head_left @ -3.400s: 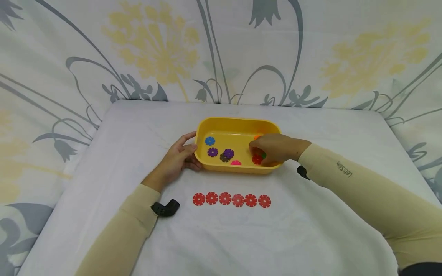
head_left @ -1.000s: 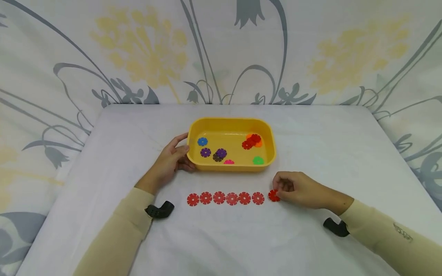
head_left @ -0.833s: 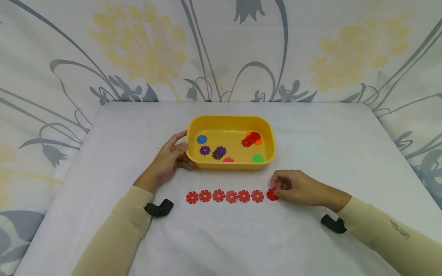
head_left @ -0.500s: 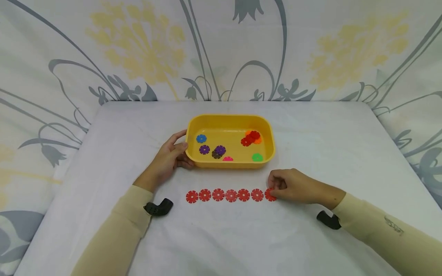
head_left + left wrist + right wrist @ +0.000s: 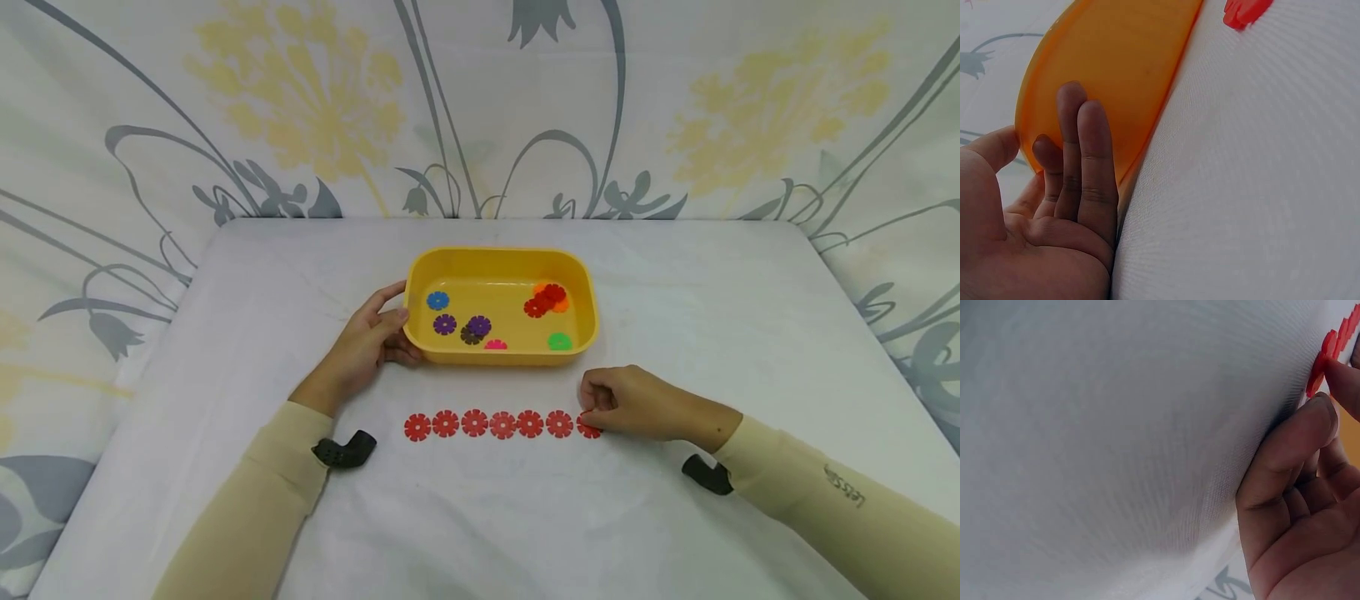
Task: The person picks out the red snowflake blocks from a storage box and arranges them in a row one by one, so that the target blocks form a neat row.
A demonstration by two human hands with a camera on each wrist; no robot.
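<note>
In the head view my left hand (image 5: 366, 348) grips the left end of a yellow plastic tray (image 5: 498, 359), thumb at the rim; the left wrist view shows several of its fingers against the tray's outer wall (image 5: 1129, 56). My right hand (image 5: 652, 406), fingers curled, holds a red notched snowflake disc (image 5: 590, 431) at the right end of a row of red snowflake discs (image 5: 502, 426). Fingertips partly cover that disc. In the right wrist view a fingertip touches the red disc (image 5: 1315, 376), which is down at the cloth.
Inside the tray lie a blue disc (image 5: 438, 301), purple discs (image 5: 445, 324), a brown one (image 5: 470, 336), a pink one (image 5: 496, 344), a green one (image 5: 559, 342) and a red and orange pile (image 5: 547, 302). A white cloth (image 5: 480, 517) covers the table; a floral curtain (image 5: 480, 100) hangs behind.
My right hand has come out of the tray with a red disc, lowered it beside the row and slid it left against the last disc. The left hand keeps its grip on the tray.
</note>
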